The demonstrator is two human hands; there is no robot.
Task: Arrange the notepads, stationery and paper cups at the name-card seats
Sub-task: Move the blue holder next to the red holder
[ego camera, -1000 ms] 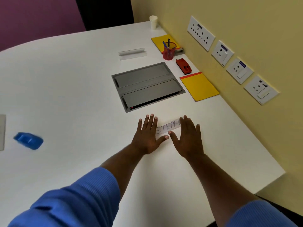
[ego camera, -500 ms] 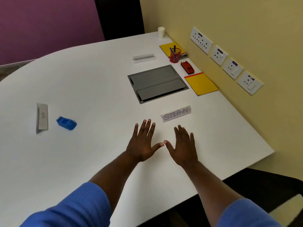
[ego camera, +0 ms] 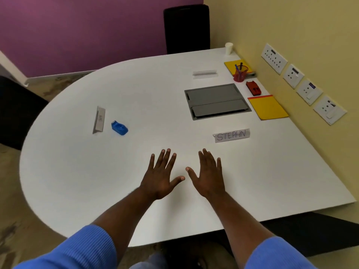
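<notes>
Hands first: the left hand (ego camera: 161,177) and right hand (ego camera: 208,175), fingers spread flat and holding nothing, have drawn back from the folded paper STEPHN card (ego camera: 231,135). It now stands free at one o'clock on the smooth white table (ego camera: 97,181). That seat looks marked but unsupplied. Farther out, still around one o'clock along the wall, lie a flat yellow notepad (ego camera: 269,107), a red mesh pen cup (ego camera: 240,73) and a small paper cup (ego camera: 229,48).

Both arms reach forward, bare from the pushed-up blue sleeves (ego camera: 77,249) to the wrists. The left hand (ego camera: 160,176) and the right hand (ego camera: 209,175) lie side by side, palms down, fingers straight and spread — thumbs angled toward each other, tips close but apart — holding nothing.
</notes>
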